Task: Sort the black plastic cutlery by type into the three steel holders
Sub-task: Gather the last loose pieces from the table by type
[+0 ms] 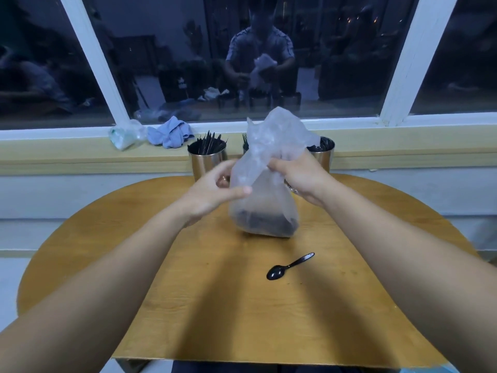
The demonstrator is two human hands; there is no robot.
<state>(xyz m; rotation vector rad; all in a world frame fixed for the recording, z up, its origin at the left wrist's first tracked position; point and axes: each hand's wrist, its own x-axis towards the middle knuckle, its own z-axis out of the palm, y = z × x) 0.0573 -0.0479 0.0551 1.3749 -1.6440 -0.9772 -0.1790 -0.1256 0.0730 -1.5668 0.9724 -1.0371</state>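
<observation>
A translucent plastic bag (265, 200) stands on the wooden table (188, 292), with dark cutlery showing through its bottom. My right hand (298, 176) grips the bunched neck of the bag. My left hand (215, 189) pinches the bag's left side with thumb and fingers. One black plastic spoon (289, 266) lies loose on the table in front of the bag. Behind the bag stand three steel holders: the left holder (205, 160) full of black cutlery handles, the middle holder (245, 146) mostly hidden by the bag, and the right holder (324, 153) with black pieces inside.
A window sill (80, 154) runs behind the table, carrying a crumpled blue cloth (170, 135) and a clear plastic wrapper (126, 135). Dark window glass reflects a person. The table's front edge is straight and close to me.
</observation>
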